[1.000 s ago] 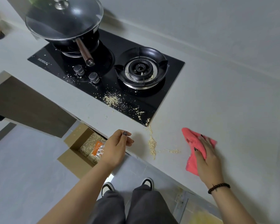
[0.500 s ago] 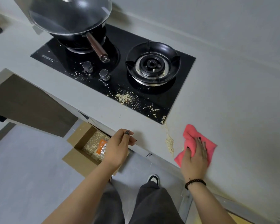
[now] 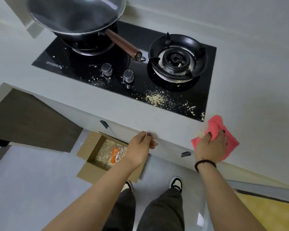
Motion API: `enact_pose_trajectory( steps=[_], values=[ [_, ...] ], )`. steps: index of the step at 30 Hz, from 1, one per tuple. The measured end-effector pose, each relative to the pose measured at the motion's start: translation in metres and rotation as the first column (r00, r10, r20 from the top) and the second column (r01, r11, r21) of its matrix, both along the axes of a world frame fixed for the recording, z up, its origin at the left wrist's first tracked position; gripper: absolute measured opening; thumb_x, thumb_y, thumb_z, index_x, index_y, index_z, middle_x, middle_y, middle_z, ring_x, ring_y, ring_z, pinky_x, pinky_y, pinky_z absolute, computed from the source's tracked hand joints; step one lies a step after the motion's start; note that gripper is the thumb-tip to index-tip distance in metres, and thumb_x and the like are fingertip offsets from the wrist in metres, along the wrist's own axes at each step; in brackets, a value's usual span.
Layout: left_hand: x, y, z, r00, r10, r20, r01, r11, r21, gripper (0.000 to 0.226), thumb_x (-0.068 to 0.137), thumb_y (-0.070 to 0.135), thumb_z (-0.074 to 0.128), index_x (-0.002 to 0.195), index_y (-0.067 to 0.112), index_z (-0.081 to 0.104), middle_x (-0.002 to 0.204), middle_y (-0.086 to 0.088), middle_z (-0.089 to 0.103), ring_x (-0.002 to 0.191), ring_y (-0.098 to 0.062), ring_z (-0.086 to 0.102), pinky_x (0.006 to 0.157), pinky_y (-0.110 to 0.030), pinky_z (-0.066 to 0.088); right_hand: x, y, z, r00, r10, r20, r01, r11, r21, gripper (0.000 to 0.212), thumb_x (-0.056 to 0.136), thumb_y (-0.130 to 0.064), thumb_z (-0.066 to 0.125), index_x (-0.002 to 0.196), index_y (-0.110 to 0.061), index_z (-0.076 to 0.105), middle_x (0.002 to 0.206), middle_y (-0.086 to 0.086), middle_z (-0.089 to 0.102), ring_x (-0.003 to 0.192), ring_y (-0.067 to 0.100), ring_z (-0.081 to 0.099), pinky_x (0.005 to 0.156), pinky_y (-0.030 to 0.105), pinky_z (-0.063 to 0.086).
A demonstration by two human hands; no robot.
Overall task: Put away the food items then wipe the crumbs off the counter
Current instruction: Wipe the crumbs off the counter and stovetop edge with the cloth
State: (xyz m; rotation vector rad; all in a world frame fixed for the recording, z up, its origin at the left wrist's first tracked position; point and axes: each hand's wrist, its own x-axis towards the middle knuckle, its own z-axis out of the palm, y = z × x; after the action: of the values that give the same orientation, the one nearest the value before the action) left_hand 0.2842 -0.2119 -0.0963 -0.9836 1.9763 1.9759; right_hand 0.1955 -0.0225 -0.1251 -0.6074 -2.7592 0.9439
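Pink cloth (image 3: 223, 130) is lying bunched under the right hand (image 3: 211, 145), which is pressing down on it with fingers curled over its folds, holding it against the grey counter (image 3: 257, 97) near the front edge; a small heap of pale crumbs (image 3: 200, 133) is sitting just beside the cloth, touching its left side, right at the thumb; the left hand (image 3: 138, 150) is hanging at the counter's edge, loosely cupped, thumb resting on the rim, and it is holding nothing that can be seen; below it, on the floor, a box (image 3: 90, 147) is standing open, with crumbs and an orange packet (image 3: 115, 155) lying inside.

Further out, the black hob (image 3: 73, 67) is carrying more crumbs (image 3: 155, 98), thickest along its front right area and scattered toward the knobs (image 3: 117, 75); a few are also sitting in the right burner (image 3: 175, 60); a lidded wok (image 3: 77, 17) is resting on the left burner.

Judging by this, the putting away is looking done, since no food items are showing on the counter; the wiping is only partly through, with the heap by the cloth not yet off the counter and the hob apparently untouched.
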Motion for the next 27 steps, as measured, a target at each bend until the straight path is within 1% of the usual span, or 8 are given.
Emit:
enact_pose_trajectory(
  steps=[2, 6, 10, 13, 16, 19, 24, 27],
  values=[
    [0.0, -0.006, -0.001, 0.997, -0.019, 0.073, 0.015, 0.998, 0.055, 0.027, 0.1, 0.013, 0.038, 0.089, 0.006, 0.062, 0.082, -0.008, 0.067, 0.075, -0.016, 0.062, 0.065, -0.019, 0.049, 0.0, -0.015, -0.001, 1.0, -0.021, 0.023, 0.021, 1.0, 0.003, 0.054, 0.093, -0.025, 0.036, 0.142, -0.002, 0.037, 0.148, 0.015, 0.038, 0.141, 0.029, 0.029, 0.119, 0.041, 0.017],
    [0.006, -0.025, -0.002, 0.988, -0.001, 0.157, -0.025, 0.987, 0.161, 0.025, 0.1, 0.015, 0.039, 0.09, 0.006, 0.06, 0.079, -0.005, 0.064, 0.071, -0.016, 0.06, 0.067, -0.025, 0.048, 0.007, -0.053, 0.002, 0.997, -0.048, 0.063, 0.05, 0.998, -0.032, 0.052, 0.096, -0.018, 0.04, 0.144, -0.002, 0.033, 0.151, 0.013, 0.034, 0.143, 0.026, 0.023, 0.119, 0.038, 0.013],
    [0.01, -0.047, -0.002, 0.977, 0.088, 0.193, -0.13, 0.967, 0.22, 0.023, 0.101, 0.014, 0.039, 0.094, 0.003, 0.058, 0.078, -0.007, 0.06, 0.068, -0.017, 0.057, 0.063, -0.024, 0.046, 0.012, -0.083, 0.003, 0.998, -0.042, 0.036, 0.045, 0.995, -0.089, 0.051, 0.095, -0.017, 0.042, 0.142, 0.0, 0.036, 0.15, 0.015, 0.035, 0.142, 0.028, 0.025, 0.118, 0.041, 0.016],
    [0.015, -0.062, -0.005, 0.97, 0.112, 0.217, -0.166, 0.955, 0.246, 0.023, 0.1, 0.016, 0.04, 0.095, 0.005, 0.059, 0.083, -0.007, 0.063, 0.074, -0.019, 0.059, 0.071, -0.03, 0.048, 0.016, -0.103, 0.001, 0.999, -0.022, 0.042, 0.027, 0.993, -0.116, 0.05, 0.094, -0.019, 0.039, 0.142, -0.003, 0.038, 0.149, 0.014, 0.037, 0.14, 0.029, 0.029, 0.115, 0.048, 0.024],
    [0.018, -0.079, -0.011, 0.962, 0.131, 0.24, -0.191, 0.951, 0.245, 0.025, 0.1, 0.021, 0.041, 0.1, 0.008, 0.061, 0.091, -0.007, 0.068, 0.083, -0.02, 0.063, 0.087, -0.039, 0.052, 0.021, -0.126, -0.001, 0.998, 0.058, 0.034, -0.054, 0.991, -0.125, 0.05, 0.095, -0.02, 0.038, 0.143, -0.005, 0.037, 0.151, 0.011, 0.035, 0.142, 0.027, 0.025, 0.116, 0.046, 0.023],
    [0.019, -0.098, -0.016, 0.951, 0.192, 0.241, -0.253, 0.933, 0.256, 0.025, 0.1, 0.024, 0.042, 0.106, 0.008, 0.06, 0.1, -0.01, 0.068, 0.089, -0.021, 0.064, 0.084, -0.036, 0.052, 0.021, -0.148, 0.0, 0.995, 0.094, 0.02, -0.091, 0.986, -0.143, 0.051, 0.094, -0.022, 0.038, 0.142, -0.006, 0.038, 0.15, 0.01, 0.036, 0.142, 0.026, 0.025, 0.116, 0.045, 0.022],
    [0.018, -0.124, -0.022, 0.877, 0.38, 0.293, -0.477, 0.758, 0.445, 0.024, 0.101, 0.02, 0.04, 0.102, 0.003, 0.059, 0.104, -0.016, 0.065, 0.091, -0.024, 0.064, 0.086, -0.034, 0.054, 0.024, -0.176, -0.001, 0.986, 0.162, 0.037, -0.153, 0.973, -0.173, 0.048, 0.096, -0.021, 0.039, 0.142, -0.007, 0.039, 0.15, 0.008, 0.038, 0.143, 0.023, 0.024, 0.117, 0.044, 0.021],
    [0.021, -0.134, -0.025, 0.838, 0.442, 0.32, -0.545, 0.676, 0.495, 0.025, 0.102, 0.021, 0.039, 0.102, 0.003, 0.056, 0.103, -0.016, 0.063, 0.094, -0.026, 0.062, 0.087, -0.034, 0.051, 0.027, -0.19, -0.002, 0.975, 0.218, 0.039, -0.207, 0.96, -0.188, 0.048, 0.096, -0.022, 0.04, 0.142, -0.007, 0.039, 0.149, 0.008, 0.039, 0.142, 0.023, 0.026, 0.116, 0.045, 0.023]
  ],
)
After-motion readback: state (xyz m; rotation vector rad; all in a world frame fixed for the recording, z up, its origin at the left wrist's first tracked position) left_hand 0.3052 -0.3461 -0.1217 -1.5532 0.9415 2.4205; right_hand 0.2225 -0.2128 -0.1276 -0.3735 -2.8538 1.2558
